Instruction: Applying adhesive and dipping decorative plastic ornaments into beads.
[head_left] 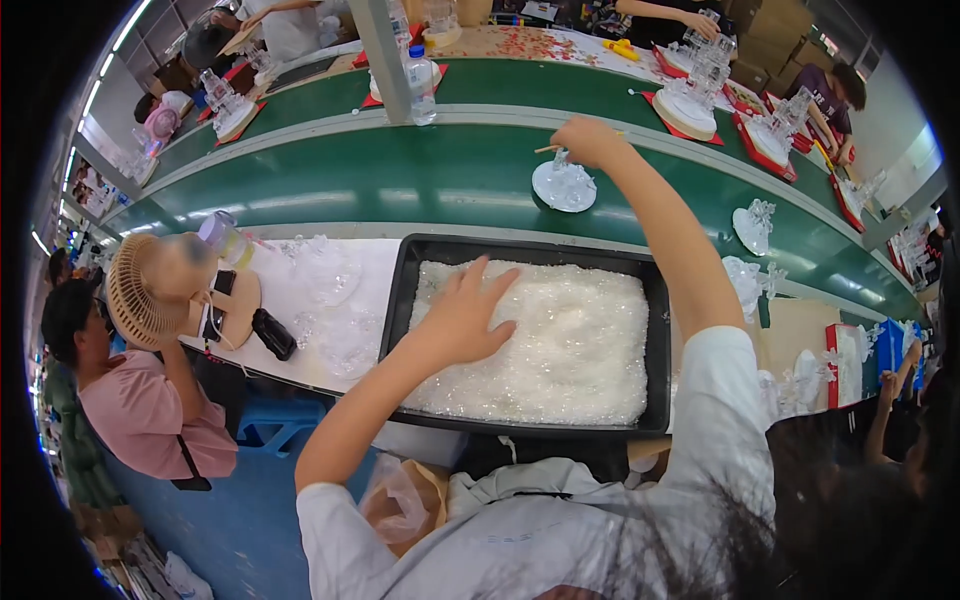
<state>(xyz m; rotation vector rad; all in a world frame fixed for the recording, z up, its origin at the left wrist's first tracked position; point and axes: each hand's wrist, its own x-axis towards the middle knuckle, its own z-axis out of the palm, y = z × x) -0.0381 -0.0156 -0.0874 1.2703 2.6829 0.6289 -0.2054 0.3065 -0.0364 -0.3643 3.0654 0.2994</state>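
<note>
A black tray in front of me holds a bed of glittery white granules. My left hand is over the tray's left part with its fingers spread, at or just above the granules, holding nothing. Stretched out beyond the tray, my right hand is closed around a thin tan stick, whose tip I cannot make out. Right below that hand, a clear ornament on a round white base sits on the green belt. Whether those fingers also touch the ornament's top is hidden.
The green conveyor belt runs across behind the tray, under a metal post. A round fan and a black case stand left. Another ornament lies right on the belt. Co-workers sit around; a water bottle stands beyond.
</note>
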